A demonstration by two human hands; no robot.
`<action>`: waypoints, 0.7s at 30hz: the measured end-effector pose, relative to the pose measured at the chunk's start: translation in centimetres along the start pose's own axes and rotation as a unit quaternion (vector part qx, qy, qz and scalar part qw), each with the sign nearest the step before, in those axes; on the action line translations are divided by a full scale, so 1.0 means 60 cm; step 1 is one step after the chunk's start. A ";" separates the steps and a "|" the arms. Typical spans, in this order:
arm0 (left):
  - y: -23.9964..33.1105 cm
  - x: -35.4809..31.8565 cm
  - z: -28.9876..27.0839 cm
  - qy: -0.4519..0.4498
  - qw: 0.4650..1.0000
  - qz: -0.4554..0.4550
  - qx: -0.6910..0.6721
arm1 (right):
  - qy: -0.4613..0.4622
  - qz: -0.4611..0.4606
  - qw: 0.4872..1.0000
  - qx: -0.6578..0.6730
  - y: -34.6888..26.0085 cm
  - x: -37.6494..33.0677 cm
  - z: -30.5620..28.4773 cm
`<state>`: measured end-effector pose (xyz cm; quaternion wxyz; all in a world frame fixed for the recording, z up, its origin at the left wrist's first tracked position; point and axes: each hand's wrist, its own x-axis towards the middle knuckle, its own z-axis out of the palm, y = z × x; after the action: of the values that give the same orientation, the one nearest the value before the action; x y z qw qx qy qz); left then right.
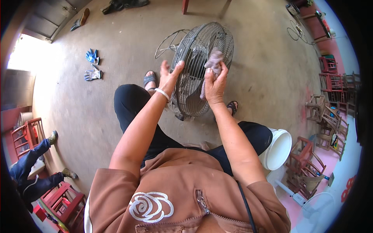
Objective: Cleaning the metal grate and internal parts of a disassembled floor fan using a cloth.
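The fan (200,70), its wire grille facing the person, stands on the concrete floor (116,116) between the sandalled feet. The left hand (169,77) is spread wide, fingers open against the grille's rim, steadying it. The right hand (215,83) is closed around a greyish rag (211,64) pressed to the wires. Wiping well probably means keeping that brace firm so the fan doesn't tip, and working the rag along each wire rather than across. A detached wire guard (169,42) lies behind. The white bucket (278,149) sits by the right knee; its contents cannot be seen
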<state>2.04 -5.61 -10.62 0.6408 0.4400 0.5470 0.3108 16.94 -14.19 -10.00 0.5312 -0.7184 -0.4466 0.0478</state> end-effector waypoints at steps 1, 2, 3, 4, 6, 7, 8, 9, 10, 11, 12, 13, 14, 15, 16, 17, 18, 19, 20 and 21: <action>-0.006 0.001 -0.004 -0.108 0.990 -0.059 -0.073 | -0.004 0.005 1.000 0.000 0.009 -0.013 0.006; -0.012 -0.006 0.004 -0.078 0.997 -0.018 -0.017 | 0.015 0.037 0.998 0.042 0.012 -0.019 0.009; -0.018 -0.013 0.012 -0.049 0.998 0.023 0.039 | 0.034 0.069 0.993 0.084 0.016 -0.025 0.013; -0.025 -0.006 0.012 -0.012 0.990 0.075 0.119 | 0.057 0.058 0.996 0.049 0.021 -0.023 0.022; -0.030 -0.005 0.016 -0.014 0.989 0.087 0.115 | 0.063 0.066 0.995 0.049 0.033 -0.026 0.024; -0.032 -0.006 0.019 -0.012 0.989 0.104 0.107 | 0.068 0.070 0.994 0.053 0.039 -0.027 0.024; -0.025 -0.014 0.028 -0.012 0.987 0.107 0.119 | 0.071 0.075 0.992 0.077 0.047 -0.028 0.018; -0.015 -0.027 0.041 -0.017 0.987 0.104 0.123 | 0.074 0.081 0.991 0.075 0.068 -0.033 0.013; -0.007 -0.047 0.058 0.009 0.975 0.136 0.178 | 0.108 0.101 0.981 0.128 0.091 -0.041 0.007; -0.002 -0.065 0.076 0.037 0.957 0.171 0.231 | 0.140 0.118 0.966 0.183 0.108 -0.045 0.002; 0.002 -0.083 0.085 0.062 0.946 0.189 0.257 | 0.120 0.133 0.962 0.205 0.077 -0.044 -0.010; -0.005 -0.099 0.093 0.085 0.928 0.206 0.300 | 0.114 0.130 0.961 0.214 0.083 -0.051 -0.011; -0.005 -0.117 0.119 0.066 0.926 0.213 0.304 | 0.113 0.140 0.960 0.217 0.117 -0.058 -0.035; -0.007 -0.134 0.139 0.050 0.924 0.217 0.311 | 0.109 0.152 0.957 0.223 0.160 -0.071 -0.051; -0.015 -0.153 0.167 0.037 0.912 0.247 0.325 | 0.130 0.193 0.937 0.259 0.229 -0.097 -0.068; -0.026 -0.163 0.170 0.045 0.897 0.270 0.348 | 0.122 0.195 0.936 0.266 0.235 -0.098 -0.073; -0.029 -0.170 0.170 0.020 0.900 0.252 0.355 | 0.097 0.231 0.931 0.266 0.232 -0.097 -0.083; -0.033 -0.174 0.167 0.003 0.906 0.246 0.345 | 0.072 0.267 0.924 0.263 0.227 -0.101 -0.098; -0.031 -0.177 0.164 -0.003 0.907 0.249 0.340 | 0.049 0.301 0.917 0.256 0.215 -0.106 -0.117; -0.031 -0.181 0.158 -0.011 0.908 0.251 0.336 | 0.025 0.337 0.908 0.247 0.201 -0.117 -0.134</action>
<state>8.83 -18.09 -7.53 0.3614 0.7555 0.4837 0.2542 24.26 -25.31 -19.10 0.6551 -0.6729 -0.1384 0.3145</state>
